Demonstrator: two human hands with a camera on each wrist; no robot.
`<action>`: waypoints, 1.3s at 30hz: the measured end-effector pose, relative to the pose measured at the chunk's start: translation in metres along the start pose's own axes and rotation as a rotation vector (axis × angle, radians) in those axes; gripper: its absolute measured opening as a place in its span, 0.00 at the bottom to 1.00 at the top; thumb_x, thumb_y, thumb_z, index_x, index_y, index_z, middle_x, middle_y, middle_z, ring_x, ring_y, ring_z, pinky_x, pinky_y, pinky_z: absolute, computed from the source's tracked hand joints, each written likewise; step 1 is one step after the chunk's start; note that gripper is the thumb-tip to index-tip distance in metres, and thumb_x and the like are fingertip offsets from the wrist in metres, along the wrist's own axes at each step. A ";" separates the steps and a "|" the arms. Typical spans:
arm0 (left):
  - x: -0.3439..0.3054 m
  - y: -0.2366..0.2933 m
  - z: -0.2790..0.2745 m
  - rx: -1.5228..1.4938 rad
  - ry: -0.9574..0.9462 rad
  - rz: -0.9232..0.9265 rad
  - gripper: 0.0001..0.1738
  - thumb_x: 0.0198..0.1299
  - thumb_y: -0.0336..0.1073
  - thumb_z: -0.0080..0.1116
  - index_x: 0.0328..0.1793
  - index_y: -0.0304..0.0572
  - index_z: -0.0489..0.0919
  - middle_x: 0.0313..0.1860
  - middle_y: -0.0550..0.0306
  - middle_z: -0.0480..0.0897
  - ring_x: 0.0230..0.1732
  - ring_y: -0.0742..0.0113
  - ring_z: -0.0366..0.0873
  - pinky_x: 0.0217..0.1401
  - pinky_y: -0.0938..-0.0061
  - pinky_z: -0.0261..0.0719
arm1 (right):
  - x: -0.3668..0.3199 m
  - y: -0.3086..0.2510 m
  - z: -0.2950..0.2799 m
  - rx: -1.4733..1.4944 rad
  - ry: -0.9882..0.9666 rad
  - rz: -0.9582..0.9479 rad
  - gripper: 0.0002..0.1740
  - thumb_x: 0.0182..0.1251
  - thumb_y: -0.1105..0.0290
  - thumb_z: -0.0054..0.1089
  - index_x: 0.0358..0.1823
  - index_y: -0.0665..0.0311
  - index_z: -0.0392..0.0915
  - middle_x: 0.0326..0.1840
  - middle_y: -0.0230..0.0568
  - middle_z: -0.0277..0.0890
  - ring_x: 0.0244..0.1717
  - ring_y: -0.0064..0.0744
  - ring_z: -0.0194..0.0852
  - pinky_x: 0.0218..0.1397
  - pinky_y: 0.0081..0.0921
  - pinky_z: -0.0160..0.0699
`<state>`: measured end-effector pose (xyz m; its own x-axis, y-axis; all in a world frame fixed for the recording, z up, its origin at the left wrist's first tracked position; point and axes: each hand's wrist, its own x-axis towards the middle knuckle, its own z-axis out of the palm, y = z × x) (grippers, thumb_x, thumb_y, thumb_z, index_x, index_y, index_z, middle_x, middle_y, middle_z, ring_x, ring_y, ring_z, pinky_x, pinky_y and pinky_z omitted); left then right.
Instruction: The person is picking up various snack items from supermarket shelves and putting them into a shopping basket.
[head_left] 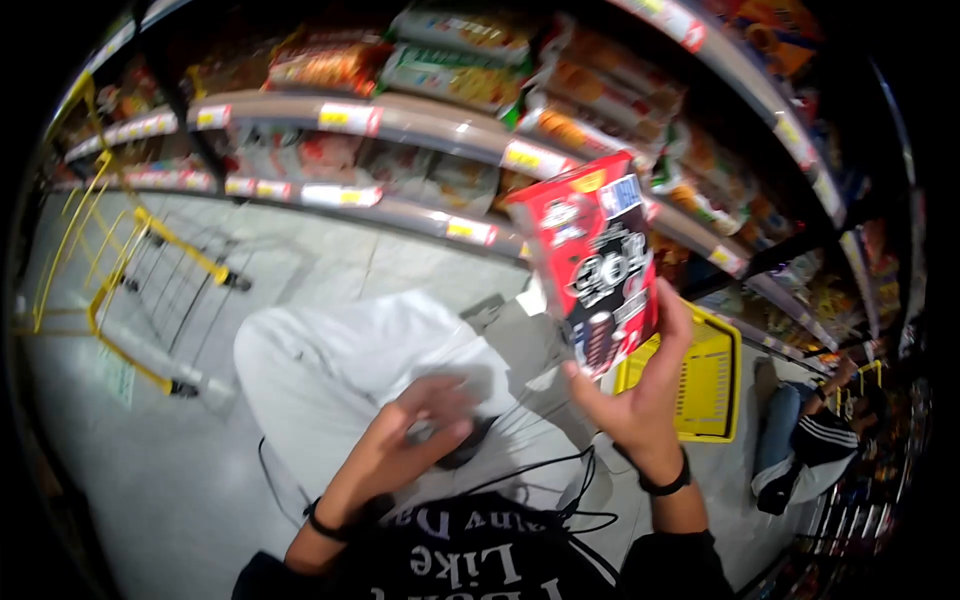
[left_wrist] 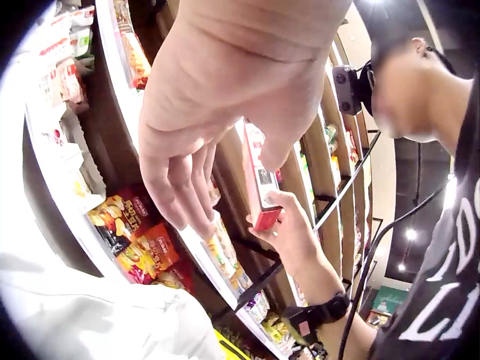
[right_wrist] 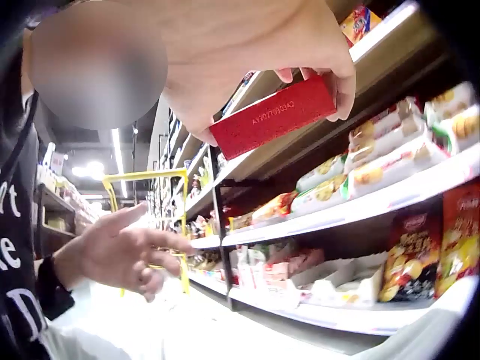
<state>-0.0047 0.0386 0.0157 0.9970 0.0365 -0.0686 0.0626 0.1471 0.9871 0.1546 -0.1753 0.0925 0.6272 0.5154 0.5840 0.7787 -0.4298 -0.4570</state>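
Note:
My right hand (head_left: 645,385) grips a red and black snack box (head_left: 600,265), thumb on one side and fingers on the other, raised in front of the shelves. Printed lettering and a picture of dark, round-ended snacks cover the box's front. In the right wrist view, the red end of the box (right_wrist: 274,116) carries a stamped code, with the right hand (right_wrist: 262,45) above it. My left hand (head_left: 415,430) hovers over the lap with nothing in it, slightly blurred in the head view. Its fingers (left_wrist: 180,180) hang loosely apart in the left wrist view, overlapping the box there.
Shelves (head_left: 430,125) of packaged snacks curve across the front and right. A yellow basket (head_left: 710,385) stands on the floor at the right, a yellow cart (head_left: 130,270) at the left. Another person (head_left: 815,440) crouches farther right. Black cables (head_left: 590,470) cross the lap.

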 end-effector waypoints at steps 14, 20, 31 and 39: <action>0.000 -0.014 0.000 -0.270 0.298 0.002 0.23 0.66 0.27 0.63 0.66 0.36 0.72 0.54 0.58 0.84 0.55 0.73 0.80 0.57 0.75 0.78 | -0.053 -0.040 0.074 0.384 -0.349 0.260 0.59 0.41 0.66 0.87 0.72 0.76 0.56 0.62 0.55 0.64 0.61 0.47 0.70 0.62 0.36 0.75; -0.005 -0.025 -0.009 -0.201 0.227 0.097 0.23 0.64 0.26 0.63 0.66 0.36 0.73 0.49 0.59 0.86 0.49 0.76 0.80 0.53 0.75 0.79 | -0.062 -0.043 0.079 0.765 -0.383 0.592 0.42 0.59 0.74 0.74 0.70 0.75 0.59 0.57 0.50 0.77 0.53 0.32 0.79 0.59 0.29 0.77; -0.009 -0.022 -0.019 -0.356 0.286 -0.040 0.34 0.61 0.27 0.68 0.70 0.35 0.63 0.48 0.53 0.87 0.46 0.74 0.81 0.52 0.77 0.77 | -0.064 -0.042 0.084 0.828 -0.345 0.609 0.28 0.72 0.75 0.60 0.69 0.73 0.61 0.52 0.47 0.82 0.51 0.25 0.78 0.59 0.25 0.74; -0.014 -0.025 -0.020 -0.193 0.127 0.067 0.55 0.56 0.28 0.73 0.82 0.36 0.46 0.51 0.52 0.86 0.43 0.75 0.81 0.51 0.77 0.78 | -0.062 -0.043 0.093 0.893 -0.204 0.785 0.23 0.78 0.69 0.52 0.68 0.71 0.63 0.54 0.47 0.83 0.45 0.17 0.78 0.48 0.13 0.74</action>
<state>-0.0206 0.0542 -0.0109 0.9841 0.1747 -0.0331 -0.0261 0.3259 0.9450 0.0841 -0.1195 0.0134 0.8624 0.4861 -0.1413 -0.1308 -0.0557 -0.9898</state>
